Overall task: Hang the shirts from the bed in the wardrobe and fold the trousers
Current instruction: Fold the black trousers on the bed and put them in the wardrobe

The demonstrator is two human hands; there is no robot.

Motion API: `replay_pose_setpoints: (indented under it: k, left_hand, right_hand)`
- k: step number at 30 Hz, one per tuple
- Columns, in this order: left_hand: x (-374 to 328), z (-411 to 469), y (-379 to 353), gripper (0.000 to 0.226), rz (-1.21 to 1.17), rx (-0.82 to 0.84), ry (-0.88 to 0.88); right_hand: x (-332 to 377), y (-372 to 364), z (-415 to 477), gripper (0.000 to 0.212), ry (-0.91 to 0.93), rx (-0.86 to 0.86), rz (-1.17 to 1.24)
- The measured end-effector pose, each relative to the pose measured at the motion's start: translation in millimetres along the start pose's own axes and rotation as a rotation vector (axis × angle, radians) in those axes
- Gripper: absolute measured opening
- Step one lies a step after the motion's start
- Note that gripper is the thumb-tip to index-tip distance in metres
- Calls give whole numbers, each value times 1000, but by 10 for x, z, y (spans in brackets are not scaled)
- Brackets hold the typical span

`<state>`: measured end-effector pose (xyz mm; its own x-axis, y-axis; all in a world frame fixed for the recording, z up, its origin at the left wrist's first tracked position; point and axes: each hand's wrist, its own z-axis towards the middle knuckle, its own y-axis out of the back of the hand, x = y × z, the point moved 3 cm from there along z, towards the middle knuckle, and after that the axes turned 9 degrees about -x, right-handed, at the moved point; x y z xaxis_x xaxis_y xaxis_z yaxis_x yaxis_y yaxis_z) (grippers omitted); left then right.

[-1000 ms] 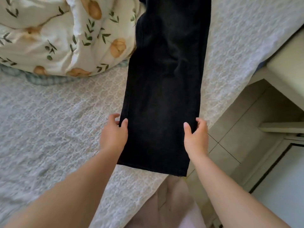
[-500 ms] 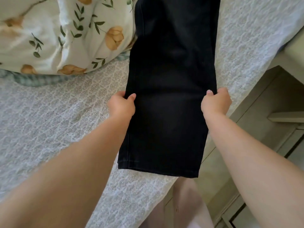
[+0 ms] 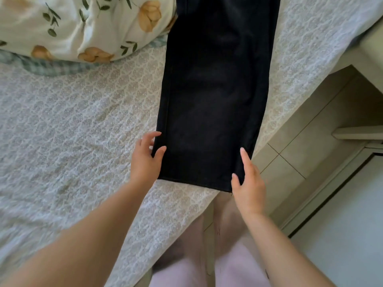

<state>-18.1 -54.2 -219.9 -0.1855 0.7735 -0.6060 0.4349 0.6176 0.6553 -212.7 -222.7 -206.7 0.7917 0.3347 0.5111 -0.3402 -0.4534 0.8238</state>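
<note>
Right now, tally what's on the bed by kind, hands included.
black trousers: 1
floral duvet: 1
checked blanket: 1
hands: 2, left hand and right hand, both at the trousers' hem
Total: 5

Both bare forearms reach forward from the lower corners of the view, with the wrists fairly straight. The left hand (image 3: 146,162) is turned thumb-inward. Its thumb tip lies on the near left edge of the long black trousers (image 3: 213,100). Its fingers (image 3: 148,139) are loosely spread and a little bent beside that edge; whether they touch the cloth I can't quite say. The right hand (image 3: 249,187) sits back-up at the near right corner, forefinger straight along the edge, thumb tip resting on the cloth, nothing gripped.
</note>
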Motion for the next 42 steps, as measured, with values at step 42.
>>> replay_pose_setpoints:
  k: [42]
  left_hand:
    - [217, -572, 588, 19, 382, 389, -148]
  right_hand:
    - [-67, 633, -354, 38, 85, 563, -181]
